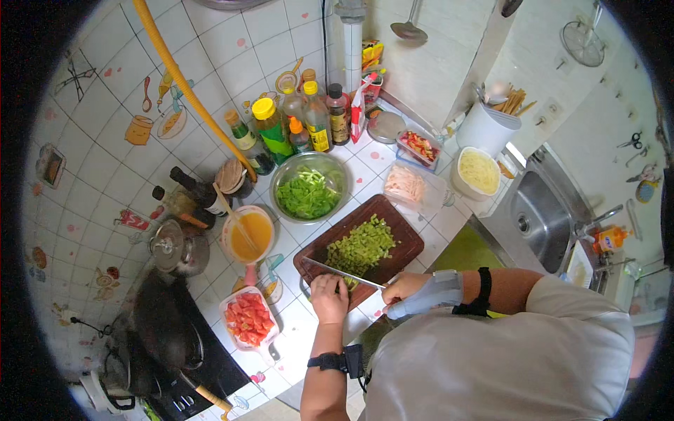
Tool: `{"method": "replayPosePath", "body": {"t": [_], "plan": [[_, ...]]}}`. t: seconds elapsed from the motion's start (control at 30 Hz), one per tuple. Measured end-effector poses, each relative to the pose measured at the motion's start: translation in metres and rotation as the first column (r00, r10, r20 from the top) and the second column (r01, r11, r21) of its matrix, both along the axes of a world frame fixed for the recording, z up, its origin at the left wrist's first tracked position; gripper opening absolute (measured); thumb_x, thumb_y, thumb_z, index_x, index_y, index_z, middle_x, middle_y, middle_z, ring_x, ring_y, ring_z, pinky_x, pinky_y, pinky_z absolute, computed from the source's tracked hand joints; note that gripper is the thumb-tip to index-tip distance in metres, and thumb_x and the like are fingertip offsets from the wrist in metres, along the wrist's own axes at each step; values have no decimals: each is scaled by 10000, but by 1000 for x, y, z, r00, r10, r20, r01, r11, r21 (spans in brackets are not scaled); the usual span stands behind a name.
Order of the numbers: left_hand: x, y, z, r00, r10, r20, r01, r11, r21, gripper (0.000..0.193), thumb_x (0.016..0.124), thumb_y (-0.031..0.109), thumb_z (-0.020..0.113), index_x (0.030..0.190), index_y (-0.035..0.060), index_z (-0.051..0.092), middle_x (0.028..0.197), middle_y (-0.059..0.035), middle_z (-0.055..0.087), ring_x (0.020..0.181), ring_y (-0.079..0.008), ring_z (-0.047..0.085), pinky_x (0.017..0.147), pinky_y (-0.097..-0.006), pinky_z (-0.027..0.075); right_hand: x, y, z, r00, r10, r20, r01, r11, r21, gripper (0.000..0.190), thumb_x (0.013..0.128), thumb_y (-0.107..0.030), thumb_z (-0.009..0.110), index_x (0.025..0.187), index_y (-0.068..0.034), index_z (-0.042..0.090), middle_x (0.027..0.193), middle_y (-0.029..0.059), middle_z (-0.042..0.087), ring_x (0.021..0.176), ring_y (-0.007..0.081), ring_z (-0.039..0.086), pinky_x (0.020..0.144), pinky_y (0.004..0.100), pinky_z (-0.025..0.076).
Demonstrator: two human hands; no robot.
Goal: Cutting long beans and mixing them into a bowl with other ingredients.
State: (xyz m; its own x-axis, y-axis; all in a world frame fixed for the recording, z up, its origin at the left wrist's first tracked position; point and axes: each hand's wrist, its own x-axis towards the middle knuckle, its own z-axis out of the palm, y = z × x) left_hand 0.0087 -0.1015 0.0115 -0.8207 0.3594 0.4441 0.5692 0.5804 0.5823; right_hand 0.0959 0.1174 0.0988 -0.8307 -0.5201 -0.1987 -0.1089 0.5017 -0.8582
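Observation:
My right hand point(406, 289), in a grey wrist support, grips the handle of a kitchen knife point(345, 273). Its blade reaches left across the near side of a dark wooden cutting board point(409, 243). My left hand point(330, 299) rests at the board's near left edge, fingers bent over green vegetable stalks point(352, 284), which it mostly hides. The blade lies right beside those fingertips. Beyond the knife, finely chopped green vegetable point(363, 243) is heaped on the board.
Around the board stand a steel bowl of greens point(310, 194), a pan of orange liquid point(254, 231), a dish of diced tomato point(249, 318), a tub of pale strips point(404, 183) and a bowl of yellow shreds point(478, 171). A stove point(210, 368) is left, a sink point(542, 210) right.

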Motion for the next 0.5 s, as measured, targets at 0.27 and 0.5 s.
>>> {"method": "replayPosePath", "body": {"t": [0.27,0.5], "plan": [[-2,1,1,999,-12,30,12,1000,-25,68,759,38,712,815,9,688,895,-157,682,919,-353,629,846,-436,511,-16,-13,-18,982,3,191,-14,998,55,341,917,-384,606,851,-50,627,626,118,590,437,223,565,407,382,444],[0,-7,9,998,-51,39,50,998,41,111,747,42,728,843,13,680,956,-151,670,949,-352,615,876,-435,500,-26,-2,14,934,-88,347,59,994,93,350,915,-405,608,901,-58,647,646,124,611,390,218,566,361,367,445]]}}
